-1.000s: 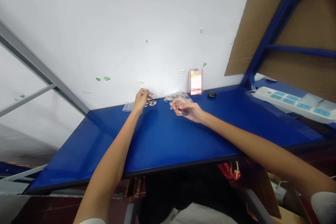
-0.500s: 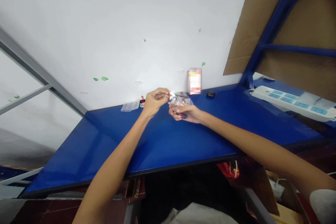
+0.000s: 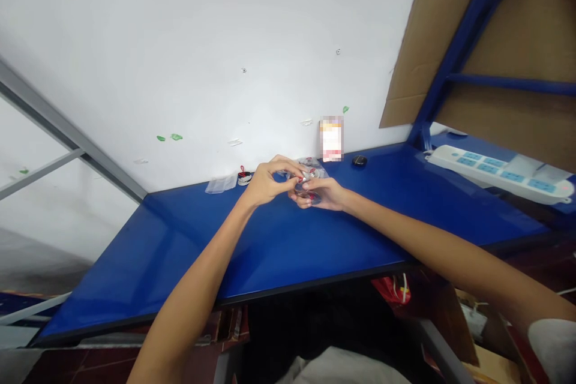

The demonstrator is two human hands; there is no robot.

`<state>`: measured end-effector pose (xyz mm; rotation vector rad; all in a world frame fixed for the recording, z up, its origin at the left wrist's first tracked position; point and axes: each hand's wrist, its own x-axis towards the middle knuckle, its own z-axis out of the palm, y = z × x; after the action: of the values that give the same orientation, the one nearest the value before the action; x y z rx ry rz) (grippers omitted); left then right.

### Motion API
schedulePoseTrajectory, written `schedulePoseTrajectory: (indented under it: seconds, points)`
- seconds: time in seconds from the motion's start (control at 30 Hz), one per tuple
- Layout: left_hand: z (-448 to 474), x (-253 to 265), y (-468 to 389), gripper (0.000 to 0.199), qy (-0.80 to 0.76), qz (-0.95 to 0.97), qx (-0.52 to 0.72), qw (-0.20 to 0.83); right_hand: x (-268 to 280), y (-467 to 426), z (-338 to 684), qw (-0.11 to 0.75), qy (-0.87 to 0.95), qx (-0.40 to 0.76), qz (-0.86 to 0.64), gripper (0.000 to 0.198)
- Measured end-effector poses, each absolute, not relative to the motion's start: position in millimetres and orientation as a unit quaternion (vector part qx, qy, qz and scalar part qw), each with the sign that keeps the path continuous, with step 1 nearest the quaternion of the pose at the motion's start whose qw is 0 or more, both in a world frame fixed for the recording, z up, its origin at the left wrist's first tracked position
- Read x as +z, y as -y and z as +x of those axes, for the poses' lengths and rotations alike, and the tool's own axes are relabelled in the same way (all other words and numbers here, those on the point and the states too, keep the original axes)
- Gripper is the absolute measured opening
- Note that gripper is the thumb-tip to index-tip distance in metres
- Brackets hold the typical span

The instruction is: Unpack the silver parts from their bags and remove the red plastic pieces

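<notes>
Above the blue table (image 3: 180, 240), my two hands meet at small things near the wall. My left hand (image 3: 270, 181) pinches a small round piece with a red part and a silvery face (image 3: 302, 180), mostly covered by the fingers. My right hand (image 3: 324, 193) is closed around a dark round piece with red on it (image 3: 314, 197) and clear plastic film. Just behind the hands lie clear plastic packets (image 3: 310, 163) with small red and silvery things. To the left sit a small black-and-white item with a red loop (image 3: 243, 176) and flat translucent bags (image 3: 221, 184).
A small upright box or card (image 3: 332, 141), its print blurred, leans at the white wall. Right of it lies a small black object (image 3: 359, 161). A white power strip (image 3: 499, 173) stands at the right, by a blue metal frame (image 3: 463, 42).
My left hand has moved right, bringing the round silvery piece against my right hand. The right hand stays nearly in place, and the view has shifted slightly.
</notes>
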<state>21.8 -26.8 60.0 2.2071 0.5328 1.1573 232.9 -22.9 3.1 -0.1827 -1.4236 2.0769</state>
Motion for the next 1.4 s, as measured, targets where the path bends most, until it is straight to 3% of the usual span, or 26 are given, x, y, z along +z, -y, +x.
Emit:
schedulePoseTrajectory:
  seconds: [0.3, 0.5, 0.7, 0.93, 1.4]
  points:
    - [23.9, 63.1, 29.8, 0.012, -0.219, 0.849, 0.418, 0.238, 10.1, 30.1, 232.7, 0.305, 0.54, 0.782, -0.061, 0.036]
    - [29.0, 61.3, 30.3, 0.012, -0.245, 0.83, 0.471, 0.171, 14.7, 33.0, 233.3, 0.307, 0.523, 0.791, -0.083, 0.053]
    - [27.8, 60.4, 30.9, 0.012, -0.226, 0.836, 0.449, 0.221, 14.7, 31.3, 233.5, 0.304, 0.521, 0.794, -0.074, 0.06]
    - [22.1, 61.1, 29.8, 0.013, -0.234, 0.837, 0.389, 0.305, 13.1, 32.0, 231.3, 0.298, 0.526, 0.794, -0.056, 0.053]
    - [25.1, 63.9, 33.3, 0.015, -0.218, 0.87, 0.38, 0.227, 12.5, 31.0, 232.2, 0.295, 0.521, 0.798, -0.075, 0.064]
